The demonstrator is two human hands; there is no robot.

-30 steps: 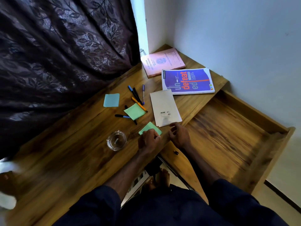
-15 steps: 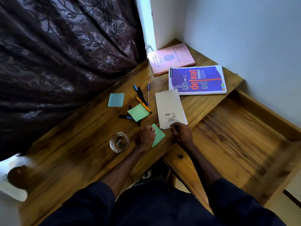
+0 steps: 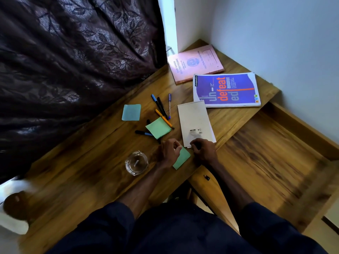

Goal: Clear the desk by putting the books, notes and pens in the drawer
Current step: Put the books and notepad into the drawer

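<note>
On the wooden desk my left hand pinches the far edge of a green sticky note that lies near the front edge. My right hand curls its fingers over the near corner of a white spiral notepad. A second green note and a blue note lie further back among several pens. A purple notebook and a pink book sit in the far corner. To the right, the drawer stands pulled out and open.
A glass ashtray stands just left of my left hand. A dark patterned curtain hangs along the desk's left side. A pale wall borders the desk and drawer at the back right.
My left hand has shifted from lying on the green note to pinching its edge. My right hand has slid up onto the notepad's near corner. The camera has moved closer.
</note>
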